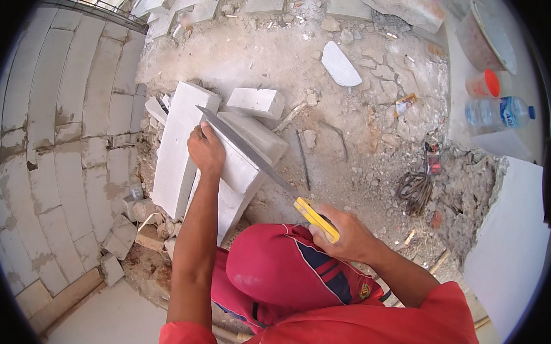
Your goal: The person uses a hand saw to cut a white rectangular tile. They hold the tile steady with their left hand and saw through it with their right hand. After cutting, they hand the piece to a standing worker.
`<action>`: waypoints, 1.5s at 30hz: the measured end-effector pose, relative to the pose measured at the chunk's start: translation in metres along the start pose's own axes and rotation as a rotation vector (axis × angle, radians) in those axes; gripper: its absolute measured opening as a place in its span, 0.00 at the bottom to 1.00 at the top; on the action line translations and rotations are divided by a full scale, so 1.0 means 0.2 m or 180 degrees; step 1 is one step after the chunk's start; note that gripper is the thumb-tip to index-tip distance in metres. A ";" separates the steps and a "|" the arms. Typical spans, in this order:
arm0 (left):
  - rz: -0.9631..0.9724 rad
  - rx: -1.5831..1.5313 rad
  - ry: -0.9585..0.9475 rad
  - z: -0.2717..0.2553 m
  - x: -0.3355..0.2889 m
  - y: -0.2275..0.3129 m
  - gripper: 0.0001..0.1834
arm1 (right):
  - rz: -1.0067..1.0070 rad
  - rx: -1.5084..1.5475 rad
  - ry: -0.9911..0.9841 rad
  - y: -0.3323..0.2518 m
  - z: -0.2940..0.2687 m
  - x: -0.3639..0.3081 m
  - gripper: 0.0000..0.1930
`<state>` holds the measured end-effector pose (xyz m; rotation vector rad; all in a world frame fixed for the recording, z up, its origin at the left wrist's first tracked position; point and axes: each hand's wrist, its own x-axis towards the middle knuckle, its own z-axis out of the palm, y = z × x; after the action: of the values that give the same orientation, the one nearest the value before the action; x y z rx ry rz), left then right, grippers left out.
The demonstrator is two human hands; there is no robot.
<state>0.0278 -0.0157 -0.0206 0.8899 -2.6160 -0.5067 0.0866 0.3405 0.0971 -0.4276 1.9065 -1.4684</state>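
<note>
My right hand [346, 233] is closed around the yellow handle of a hand saw [252, 154]. Its long grey blade slants up and to the left, lying along the far edge of a white lightweight concrete block [238, 169]. On that block, close to the blade's tip, rests my left hand [206, 149], with its fingers curled against the block's left end and its thumb by the blade. Under and around it are other white blocks: a long one [178, 145] on the left, a paler grey one [258, 135] behind the blade and a small one [256, 102] beyond.
At the left rises a wall of the same blocks [78, 92], with broken pieces [121, 234] at its foot. Rubble covers the dirt ground [280, 51]. On the right stand a bucket [483, 40], a red-lidded cup [485, 84], a water bottle [496, 114] and a cord bundle [416, 192].
</note>
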 end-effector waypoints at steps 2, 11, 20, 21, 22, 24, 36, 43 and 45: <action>0.0010 -0.0043 -0.0081 0.00 -0.03 0.00 0.27 | 0.0147 -0.0035 -0.0027 0.01 0.03 0.10 0.22; -0.0160 0.0130 -0.0251 -0.02 -0.02 -0.01 0.27 | -0.0311 0.0279 0.0287 0.00 -0.03 -0.20 0.20; -0.0346 0.0120 -0.0322 -0.02 0.01 -0.02 0.29 | -0.0025 0.0087 0.0274 -0.01 0.07 0.06 0.13; -0.0347 0.0128 -0.0333 -0.01 0.00 -0.02 0.29 | -0.0111 0.0159 0.0309 0.01 0.04 -0.05 0.15; -0.0340 0.0143 -0.0346 -0.02 -0.01 -0.02 0.29 | -0.0200 0.0241 0.0349 0.01 0.00 -0.17 0.17; -0.0190 0.0095 -0.0175 0.01 -0.02 -0.04 0.28 | -0.0220 0.0205 0.0307 0.07 0.01 -0.15 0.19; 0.0029 -0.0041 0.0020 0.00 0.00 -0.03 0.27 | -0.0010 0.0146 0.0210 0.04 -0.01 -0.19 0.16; -0.0065 0.0026 -0.0045 0.00 0.01 0.02 0.28 | 0.0105 -0.0313 0.0217 0.07 0.13 0.21 0.19; -0.0133 0.0047 -0.0022 -0.01 0.01 0.00 0.28 | 0.0168 -0.0116 0.0255 0.08 0.10 0.03 0.21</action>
<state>0.0263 -0.0173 -0.0180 0.9510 -2.6155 -0.5028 0.0984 0.3282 0.0776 -0.3371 1.9950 -1.4379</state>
